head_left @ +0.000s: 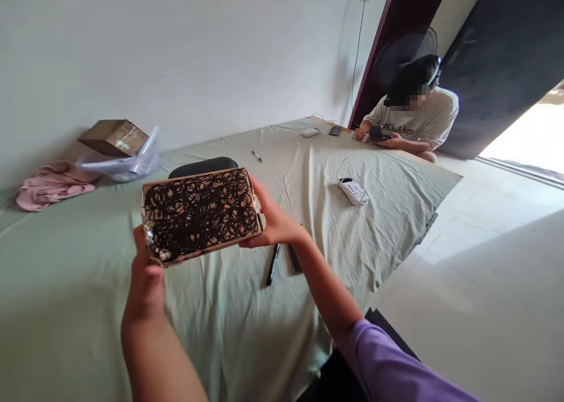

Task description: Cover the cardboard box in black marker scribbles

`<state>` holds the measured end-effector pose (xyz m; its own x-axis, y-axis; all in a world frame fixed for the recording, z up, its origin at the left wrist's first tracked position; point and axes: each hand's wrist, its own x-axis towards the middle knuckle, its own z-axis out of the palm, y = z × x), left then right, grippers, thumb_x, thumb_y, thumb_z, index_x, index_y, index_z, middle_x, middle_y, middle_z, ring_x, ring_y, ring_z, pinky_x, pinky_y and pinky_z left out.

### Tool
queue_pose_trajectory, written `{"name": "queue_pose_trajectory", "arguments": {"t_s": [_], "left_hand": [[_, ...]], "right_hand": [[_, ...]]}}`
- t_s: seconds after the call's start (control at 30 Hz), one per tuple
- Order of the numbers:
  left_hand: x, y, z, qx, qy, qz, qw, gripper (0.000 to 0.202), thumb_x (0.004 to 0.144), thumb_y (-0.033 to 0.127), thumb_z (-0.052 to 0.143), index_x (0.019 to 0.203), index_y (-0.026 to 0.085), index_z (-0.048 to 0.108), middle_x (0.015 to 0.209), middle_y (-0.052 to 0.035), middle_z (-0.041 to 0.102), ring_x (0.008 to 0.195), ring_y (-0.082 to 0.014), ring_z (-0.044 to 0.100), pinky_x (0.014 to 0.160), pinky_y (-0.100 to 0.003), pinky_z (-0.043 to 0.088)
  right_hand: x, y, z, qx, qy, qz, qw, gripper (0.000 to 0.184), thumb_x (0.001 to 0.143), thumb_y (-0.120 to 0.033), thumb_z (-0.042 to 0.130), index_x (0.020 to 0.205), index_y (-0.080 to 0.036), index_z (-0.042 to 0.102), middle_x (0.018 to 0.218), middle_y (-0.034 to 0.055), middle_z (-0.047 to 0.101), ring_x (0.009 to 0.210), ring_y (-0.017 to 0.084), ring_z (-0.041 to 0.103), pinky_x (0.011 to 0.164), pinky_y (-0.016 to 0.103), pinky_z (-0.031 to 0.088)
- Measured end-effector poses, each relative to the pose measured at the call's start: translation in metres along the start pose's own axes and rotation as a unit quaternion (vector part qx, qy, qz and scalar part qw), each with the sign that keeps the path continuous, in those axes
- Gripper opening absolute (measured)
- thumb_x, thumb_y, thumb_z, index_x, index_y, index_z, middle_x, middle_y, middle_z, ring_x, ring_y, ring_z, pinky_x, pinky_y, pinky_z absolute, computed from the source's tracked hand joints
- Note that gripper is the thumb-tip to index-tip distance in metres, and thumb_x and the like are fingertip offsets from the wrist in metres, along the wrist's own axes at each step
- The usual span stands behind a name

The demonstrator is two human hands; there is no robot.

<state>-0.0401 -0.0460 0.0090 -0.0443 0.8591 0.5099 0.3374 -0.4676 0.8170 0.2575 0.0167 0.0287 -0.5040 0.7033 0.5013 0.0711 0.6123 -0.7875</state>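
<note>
A small cardboard box point(202, 214), its facing side covered in black looping scribbles, is held up over the cloth-covered surface. My left hand point(147, 278) grips its lower left corner, where shiny tape shows. At the right end, my right hand point(275, 217) clasps the box with its fingers partly hidden behind it. Behind the box's top edge lies a dark rounded case point(205, 166), partly covered from view. Below my right wrist, a black marker point(273, 265) rests on the cloth beside a dark flat object point(294, 260).
Pink cloth point(55, 184), a clear plastic bin point(121, 166) and another cardboard box point(113, 136) sit by the wall. A pen point(257, 156) and a white power strip point(353, 190) lie on the pale green sheet point(211, 331). A person point(409, 111) sits at the far right, holding a dark object.
</note>
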Motion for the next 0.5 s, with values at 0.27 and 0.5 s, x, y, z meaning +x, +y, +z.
{"name": "queue_pose_trajectory", "arguments": {"t_s": [0.27, 0.5], "left_hand": [[-0.077, 0.006, -0.023, 0.093, -0.153, -0.062, 0.982, 0.068, 0.074, 0.062, 0.090, 0.131, 0.030, 0.071, 0.128, -0.0105, 0.078, 0.149, -0.0411, 0.060, 0.136, -0.064, 0.034], [-0.073, -0.039, 0.018, -0.042, -0.003, -0.034, 0.999, 0.109, 0.062, 0.063, 0.097, 0.152, 0.022, 0.051, 0.145, -0.0176, 0.068, 0.146, -0.0390, 0.061, 0.134, -0.064, 0.037]], "right_hand": [[-0.057, -0.010, 0.041, 0.118, -0.050, 0.044, 0.991, 0.161, 0.055, -0.054, 0.105, 0.180, -0.034, 0.006, 0.187, 0.0154, 0.017, 0.166, 0.040, 0.032, 0.129, 0.056, 0.043], [-0.080, 0.016, 0.035, 0.076, -0.009, 0.119, 0.990, 0.110, 0.082, -0.058, 0.089, 0.175, -0.039, 0.032, 0.183, 0.0112, 0.032, 0.161, 0.038, 0.041, 0.119, 0.059, 0.049]]}}
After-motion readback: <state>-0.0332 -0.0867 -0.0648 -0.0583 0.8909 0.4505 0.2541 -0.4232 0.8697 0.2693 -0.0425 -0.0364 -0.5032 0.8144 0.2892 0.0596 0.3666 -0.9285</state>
